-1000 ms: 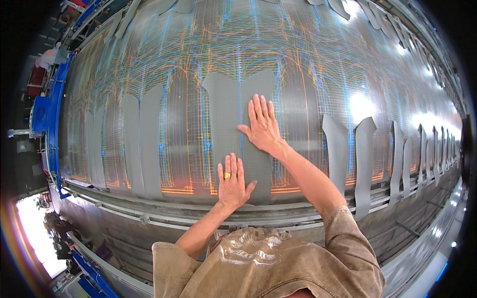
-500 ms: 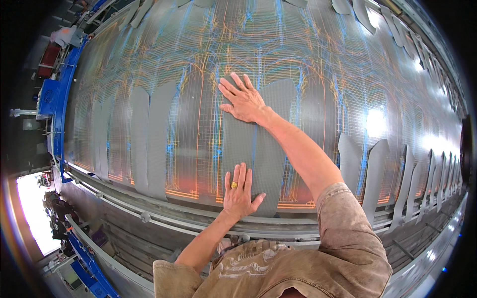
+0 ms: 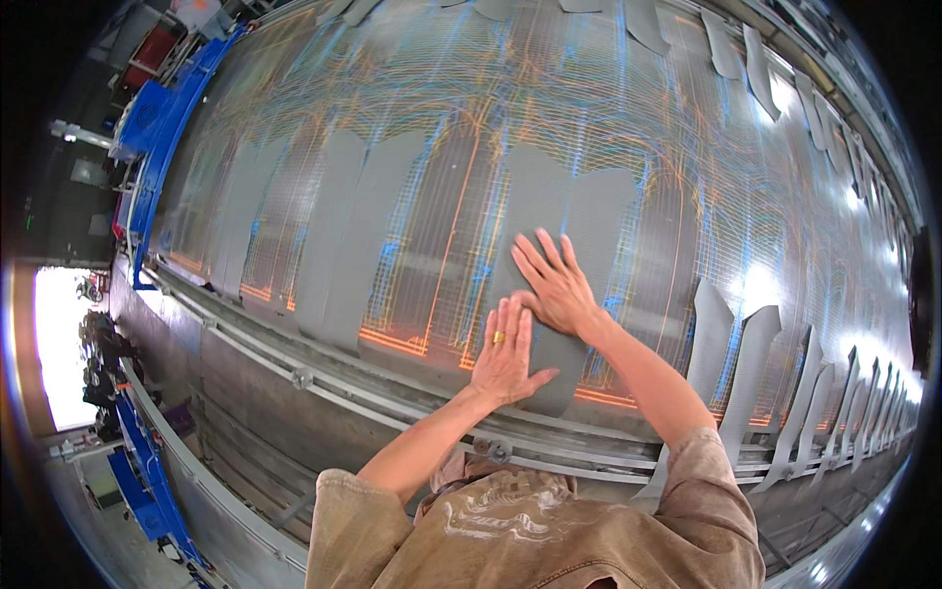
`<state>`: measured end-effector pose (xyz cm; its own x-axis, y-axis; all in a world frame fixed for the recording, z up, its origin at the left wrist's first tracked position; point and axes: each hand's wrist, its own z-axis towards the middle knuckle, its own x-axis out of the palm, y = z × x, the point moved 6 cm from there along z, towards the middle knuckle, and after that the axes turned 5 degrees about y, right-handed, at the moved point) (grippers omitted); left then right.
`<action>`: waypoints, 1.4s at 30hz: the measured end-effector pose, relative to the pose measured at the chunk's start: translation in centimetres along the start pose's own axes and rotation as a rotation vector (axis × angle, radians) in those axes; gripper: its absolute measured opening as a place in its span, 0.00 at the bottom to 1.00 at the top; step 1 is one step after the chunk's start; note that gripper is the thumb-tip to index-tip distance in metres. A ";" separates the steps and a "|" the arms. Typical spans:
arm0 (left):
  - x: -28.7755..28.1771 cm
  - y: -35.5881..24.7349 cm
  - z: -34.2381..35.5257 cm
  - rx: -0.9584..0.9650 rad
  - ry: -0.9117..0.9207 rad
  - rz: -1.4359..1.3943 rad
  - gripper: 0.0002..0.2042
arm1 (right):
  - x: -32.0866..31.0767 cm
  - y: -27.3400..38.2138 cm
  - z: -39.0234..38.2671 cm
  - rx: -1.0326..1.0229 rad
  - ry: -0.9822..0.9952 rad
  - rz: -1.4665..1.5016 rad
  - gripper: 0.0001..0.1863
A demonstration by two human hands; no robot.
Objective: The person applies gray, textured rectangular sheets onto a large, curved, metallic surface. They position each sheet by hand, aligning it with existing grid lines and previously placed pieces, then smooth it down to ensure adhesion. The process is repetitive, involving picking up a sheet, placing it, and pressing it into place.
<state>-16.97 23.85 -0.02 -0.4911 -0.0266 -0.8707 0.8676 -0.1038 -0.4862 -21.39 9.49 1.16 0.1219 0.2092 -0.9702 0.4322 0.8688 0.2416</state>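
Observation:
Two long grey textured panels lie flat side by side on a long table (image 3: 446, 226) whose surface is marked with blue, orange and yellow lines. My left hand (image 3: 505, 355), with a gold ring on one finger, rests flat near the lower end of the left-hand panel (image 3: 538, 187). Spread fingers of my right hand (image 3: 559, 293) lie on the panels just above it, over the edge beside the right-hand panel (image 3: 606, 216). The hands are close together, and neither grips anything. Part of each panel's lower end is hidden beneath my hands and wrists.
More grey panels (image 3: 339, 236) lie to the left, while others (image 3: 751, 358) stand out along the near right edge. Several more (image 3: 643, 25) line the far edge. A metal rail (image 3: 392, 404) borders the near side. A blue machine frame (image 3: 182, 157) spans the table's left end.
My right hand has slid down the panels toward me, ending just above my left hand. The left hand stays near the panels' lower end. The whole view has shifted and tilted.

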 end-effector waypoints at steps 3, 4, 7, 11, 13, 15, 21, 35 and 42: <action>-0.4 -0.4 0.3 0.022 0.083 0.000 0.51 | 0.4 2.6 -6.0 0.018 0.097 0.014 0.35; -0.5 -0.4 0.3 0.023 0.115 0.050 0.50 | 0.5 3.6 -7.7 0.024 0.109 0.041 0.35; -0.4 -1.0 0.4 0.054 0.188 0.132 0.45 | 1.7 5.5 -12.6 0.099 0.141 0.040 0.34; 0.3 -0.4 0.2 0.061 0.181 0.202 0.44 | 0.9 8.6 -15.9 0.197 0.138 0.102 0.33; 0.5 -0.2 0.0 0.064 0.176 0.195 0.45 | 0.2 10.0 -17.4 0.302 0.148 0.213 0.31; 0.5 -0.6 0.2 0.072 0.182 0.196 0.46 | -1.1 10.4 -19.8 0.435 0.003 0.330 0.29; 0.5 -1.3 0.4 0.045 0.204 0.283 0.46 | -6.3 7.1 -31.9 0.920 -0.348 0.334 0.24; 7.4 -18.2 -2.9 -0.468 0.450 -0.641 0.31 | -7.2 3.7 -50.8 1.216 -0.404 0.546 0.25; 12.7 -26.7 -1.4 -0.787 0.417 -1.040 0.20 | -2.1 3.3 -53.0 1.167 -0.374 1.294 0.27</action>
<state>-46.29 27.65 1.80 -0.9992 0.0285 0.0293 -0.0010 0.6993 -0.7148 -67.63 35.69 3.17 0.9698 0.1871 -0.1561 0.2330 -0.5238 0.8194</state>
